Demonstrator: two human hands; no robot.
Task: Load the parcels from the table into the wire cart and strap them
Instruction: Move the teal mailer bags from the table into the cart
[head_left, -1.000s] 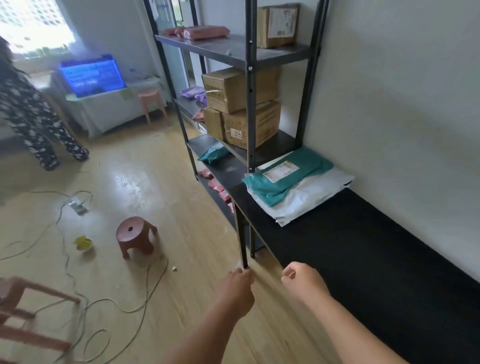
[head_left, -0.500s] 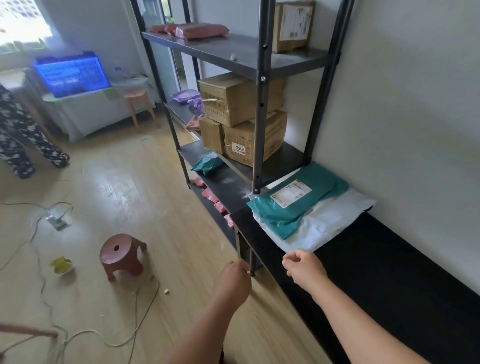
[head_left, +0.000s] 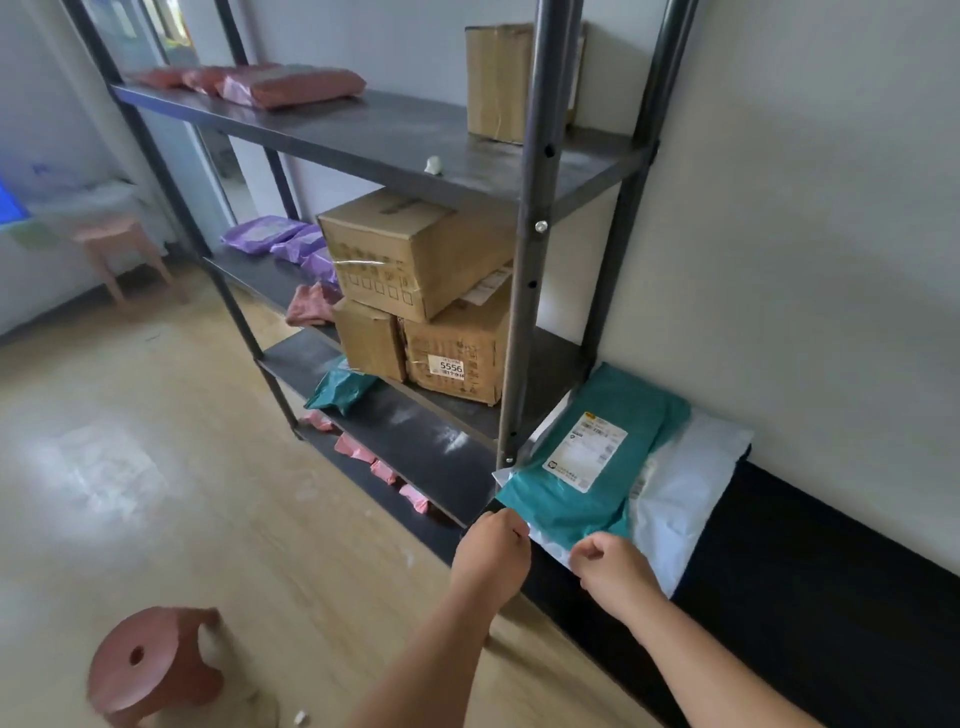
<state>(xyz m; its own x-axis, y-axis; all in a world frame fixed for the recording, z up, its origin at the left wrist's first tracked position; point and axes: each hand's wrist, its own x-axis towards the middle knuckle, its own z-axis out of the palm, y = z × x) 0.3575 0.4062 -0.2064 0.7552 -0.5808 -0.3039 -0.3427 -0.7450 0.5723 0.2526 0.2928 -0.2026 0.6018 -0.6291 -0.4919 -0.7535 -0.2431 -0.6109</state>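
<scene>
Both hands are hovering with curled fingers at the near edge of the parcels on the black counter.
The teal parcel (head_left: 571, 512) is lying flat on top of the white parcel (head_left: 691, 488), at the end of the counter (head_left: 831, 571) just beside the metal shelf rack (head_left: 524, 260). The left hand (head_left: 491, 551) is curling at the near corner of the pile. The right hand (head_left: 615, 566) is curling over the white parcel's near edge. Whether they are pinching the plastic, I cannot tell. The teal parcel is carrying a white shipping label (head_left: 584, 452) with a small yellow mark, its print too small to read. A cardboard box (head_left: 467, 332) on the rack is showing a sticker reading "5556". Both parcels are looking like soft, slightly wrinkled plastic bags.
</scene>
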